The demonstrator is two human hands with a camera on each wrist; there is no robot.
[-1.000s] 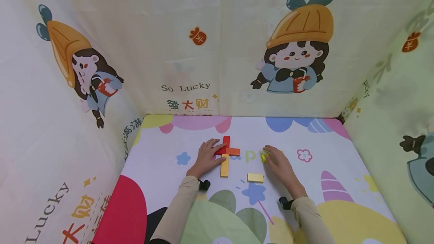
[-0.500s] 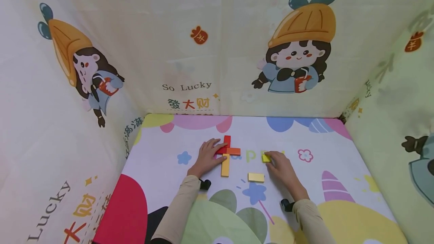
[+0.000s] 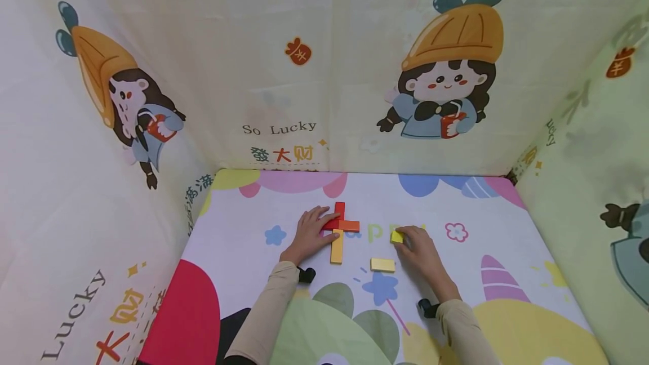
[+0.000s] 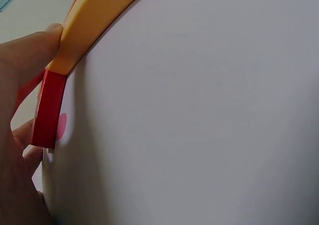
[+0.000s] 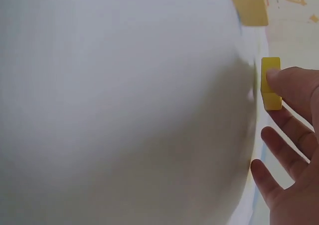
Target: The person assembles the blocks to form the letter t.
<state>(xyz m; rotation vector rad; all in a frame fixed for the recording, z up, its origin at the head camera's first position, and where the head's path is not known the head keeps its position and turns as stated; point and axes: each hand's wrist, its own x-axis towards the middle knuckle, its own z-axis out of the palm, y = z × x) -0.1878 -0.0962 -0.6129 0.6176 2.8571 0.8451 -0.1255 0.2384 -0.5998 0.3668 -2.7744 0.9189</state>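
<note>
On the white printed mat, a red block [image 3: 339, 209] points away from me, with a second red block [image 3: 330, 225] and an orange block [image 3: 350, 226] crossing below it. A light-orange block [image 3: 337, 249] extends toward me from there. My left hand [image 3: 305, 238] rests on this cross; its fingers touch the red blocks and its thumb [image 4: 47, 38] touches the light-orange block's end. To the right, my right hand [image 3: 422, 252] pinches a small yellow block [image 5: 270, 99] between thumb and index finger, the other fingers spread. A pale yellow block [image 3: 382, 265] lies between the hands, touched by neither.
Printed cloth walls [image 3: 329, 72] enclose the mat [image 3: 304, 187] at the back and both sides. Each wrist carries a small black camera, such as the one by the right sleeve [image 3: 427, 307].
The right hand's fingers have closed on the yellow block, which has turned to show a broader face. My left hand and the other blocks stay in place.
</note>
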